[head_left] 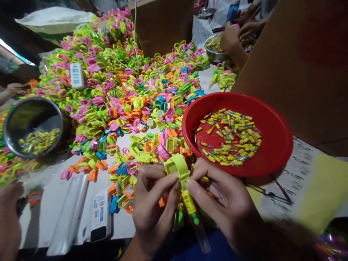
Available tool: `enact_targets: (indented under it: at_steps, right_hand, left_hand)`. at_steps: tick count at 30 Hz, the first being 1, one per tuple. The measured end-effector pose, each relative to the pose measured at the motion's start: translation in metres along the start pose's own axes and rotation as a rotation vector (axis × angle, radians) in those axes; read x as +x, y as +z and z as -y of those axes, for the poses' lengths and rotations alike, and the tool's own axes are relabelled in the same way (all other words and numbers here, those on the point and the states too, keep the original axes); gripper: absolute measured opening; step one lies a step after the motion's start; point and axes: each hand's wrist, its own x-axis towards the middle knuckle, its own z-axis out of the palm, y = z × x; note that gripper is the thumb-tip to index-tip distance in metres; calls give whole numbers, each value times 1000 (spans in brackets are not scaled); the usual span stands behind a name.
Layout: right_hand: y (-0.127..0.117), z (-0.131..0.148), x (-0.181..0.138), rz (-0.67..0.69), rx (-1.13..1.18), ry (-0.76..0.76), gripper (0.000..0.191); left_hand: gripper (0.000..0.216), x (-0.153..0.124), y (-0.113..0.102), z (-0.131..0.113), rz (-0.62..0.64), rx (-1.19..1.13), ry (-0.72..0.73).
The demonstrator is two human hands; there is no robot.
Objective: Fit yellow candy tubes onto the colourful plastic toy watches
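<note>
While plastic pieces (137,103) sprawl, a red basin (276,134) borders them.

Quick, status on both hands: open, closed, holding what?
Left hand: closed, pinching the yellow-green toy band.
Right hand: closed, pinching the same band's lower end, by the yellow-labelled tube.

A white-topped desk (123,225) spreads across a dim room. Brown cardboard (165,27) stands toward its back; a larger brown panel (307,83) rises at right. A bright strip (16,52) slants across the dark upper left.
</note>
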Motion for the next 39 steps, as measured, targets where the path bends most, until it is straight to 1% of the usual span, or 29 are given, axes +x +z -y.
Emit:
enact_targets:
  at_steps: [4,6,11,14,19,23,26,28,33,37,39]
  right_hand:
    - [2,5,4,-7,-65,-13,23]
    - [2,6,6,-16,-120,-37,25]
    - [5,6,7,-32,-218,-71,26]
    - [6,4,6,-41,-306,-96,24]
    - [5,1,7,-59,-394,-163,22]
    - [3,-1,10,-90,-449,-213,19]
    - [2,-2,10,-105,-423,-178,10]
    - [1,-2,10,-98,-384,-160,8]
    - [-1,-3,9,-94,-357,-180,9]
    - [0,-10,7,-110,-437,-295,13]
    - [-1,-12,5,-101,-449,-346,12]
  left_hand:
    - [19,1,1,-6,-3,-126,-295]
    - [13,2,1,-9,-9,-206,-391]
    - [13,3,-2,-9,6,-394,-535]
    - [18,1,-3,-6,12,-513,-618]
    - [20,1,-3,-4,2,-586,-720]
    - [21,1,-2,-2,4,-541,-727]
    - [13,-1,-1,0,-5,-525,-733]
    - [9,-2,-1,0,-15,-488,-719]
    - [6,-6,-1,-2,38,-231,-569]
    - [12,-10,6,-3,67,-39,-473]
    - [14,-11,9,-3,82,3,-445]
